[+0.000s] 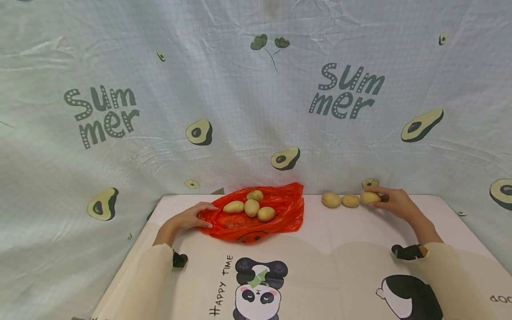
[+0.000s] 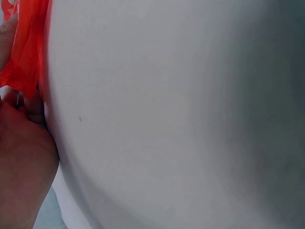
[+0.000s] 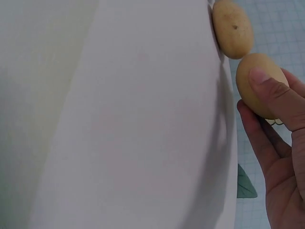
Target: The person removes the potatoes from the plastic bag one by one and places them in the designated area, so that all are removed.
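Observation:
My right hand (image 1: pixel 394 202) grips a potato (image 1: pixel 368 198) at the right end of a short row along the table's back edge. In the right wrist view, the thumb lies over the held potato (image 3: pixel 249 93) with fingers beneath it. Beside it sit two more potatoes, the middle one (image 1: pixel 350 201) and the left one (image 1: pixel 331 199). My left hand (image 1: pixel 191 218) holds the left edge of a red plastic bag (image 1: pixel 289 218), its thumb and fingers on either side of the plastic in the left wrist view. Several potatoes, including a round one (image 1: pixel 251 208), lie on the spread bag.
The table (image 1: pixel 320 258) has a pale cover printed with a panda (image 1: pixel 258 293) and lettering. Right behind its back edge hangs a light curtain (image 1: pixel 236 89) with avocado prints. Black wrist straps show at both sleeves.

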The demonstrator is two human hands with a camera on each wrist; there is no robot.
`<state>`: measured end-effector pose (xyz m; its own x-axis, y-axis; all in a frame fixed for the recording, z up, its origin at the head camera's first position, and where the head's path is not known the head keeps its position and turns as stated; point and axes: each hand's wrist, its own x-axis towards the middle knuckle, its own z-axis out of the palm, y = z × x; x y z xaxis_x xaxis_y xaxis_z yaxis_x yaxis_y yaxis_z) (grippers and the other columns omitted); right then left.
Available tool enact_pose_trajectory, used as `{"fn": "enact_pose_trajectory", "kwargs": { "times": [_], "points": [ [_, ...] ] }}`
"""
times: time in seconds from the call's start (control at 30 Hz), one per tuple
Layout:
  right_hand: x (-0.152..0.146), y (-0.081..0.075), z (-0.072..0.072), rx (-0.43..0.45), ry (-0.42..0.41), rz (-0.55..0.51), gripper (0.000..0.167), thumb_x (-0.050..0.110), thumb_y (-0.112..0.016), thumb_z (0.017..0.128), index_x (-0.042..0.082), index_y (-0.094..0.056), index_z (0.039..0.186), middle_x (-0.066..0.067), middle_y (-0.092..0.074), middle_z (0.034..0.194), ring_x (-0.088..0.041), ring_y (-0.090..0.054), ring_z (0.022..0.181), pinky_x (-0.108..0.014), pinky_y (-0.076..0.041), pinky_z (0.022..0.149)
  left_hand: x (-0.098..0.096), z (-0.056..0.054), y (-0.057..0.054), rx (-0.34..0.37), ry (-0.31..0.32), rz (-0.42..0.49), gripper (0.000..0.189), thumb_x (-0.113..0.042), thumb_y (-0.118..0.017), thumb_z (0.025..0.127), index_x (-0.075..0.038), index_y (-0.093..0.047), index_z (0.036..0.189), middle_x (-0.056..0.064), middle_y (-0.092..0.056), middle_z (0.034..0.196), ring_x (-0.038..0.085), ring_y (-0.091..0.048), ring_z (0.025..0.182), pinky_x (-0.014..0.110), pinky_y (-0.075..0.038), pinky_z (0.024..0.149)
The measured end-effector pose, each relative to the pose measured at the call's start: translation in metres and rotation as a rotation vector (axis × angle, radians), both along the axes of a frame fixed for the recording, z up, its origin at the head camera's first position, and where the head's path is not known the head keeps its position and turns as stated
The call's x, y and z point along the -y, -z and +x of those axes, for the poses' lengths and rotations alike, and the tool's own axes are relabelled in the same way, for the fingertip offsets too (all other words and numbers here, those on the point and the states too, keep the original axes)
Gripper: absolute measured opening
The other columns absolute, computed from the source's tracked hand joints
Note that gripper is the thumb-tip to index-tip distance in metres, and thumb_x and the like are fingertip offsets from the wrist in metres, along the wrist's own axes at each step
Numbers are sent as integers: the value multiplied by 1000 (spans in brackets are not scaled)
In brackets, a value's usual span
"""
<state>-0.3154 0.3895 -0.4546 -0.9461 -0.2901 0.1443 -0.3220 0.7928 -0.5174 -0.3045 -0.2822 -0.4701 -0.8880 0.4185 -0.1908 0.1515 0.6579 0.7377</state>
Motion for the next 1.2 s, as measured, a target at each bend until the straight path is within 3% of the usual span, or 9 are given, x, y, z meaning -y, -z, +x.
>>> {"fn": "enact_pose_trajectory", "kwargs": {
  "times": [0.17,0.4,0.63,0.83,1.2],
  "points": [
    [0,3,4,19,-9,10,55,22,-76,92,0,-58,139,-36,-55,136,-46,-64,107,-43,-59,77,0,-1,3,-8,4,0,58,-16,-78,88,-7,-56,141,23,-36,153,48,-25,145,69,-19,117],
    [1,5,6,55,21,42,55,21,-74,93,-1,-56,141,-39,-49,140,-55,-57,117,-55,-58,84,0,-3,8,-22,21,6,58,-17,-78,88,-7,-57,141,22,-36,153,48,-25,145,69,-20,117],
    [14,1,5,59,3,80,48,11,-71,95,-7,-56,136,-39,-53,133,-50,-57,113,-61,-51,92,3,-5,9,-25,1,-15,58,-19,-79,88,-10,-57,141,21,-36,154,46,-26,145,67,-23,117],
    [17,1,6,33,15,105,47,9,-71,94,-8,-56,136,-41,-54,130,-48,-57,111,-64,-47,94,4,-6,7,-50,33,-7,59,-19,-79,88,-7,-56,141,23,-36,153,48,-25,144,68,-21,117],
    [8,16,8,18,5,-65,50,0,-69,93,-8,-54,140,-41,-47,141,-54,-50,127,-61,-47,100,3,-5,9,-29,22,17,58,-17,-79,88,-8,-56,140,24,-34,153,49,-25,143,68,-24,116]
  ]
}}
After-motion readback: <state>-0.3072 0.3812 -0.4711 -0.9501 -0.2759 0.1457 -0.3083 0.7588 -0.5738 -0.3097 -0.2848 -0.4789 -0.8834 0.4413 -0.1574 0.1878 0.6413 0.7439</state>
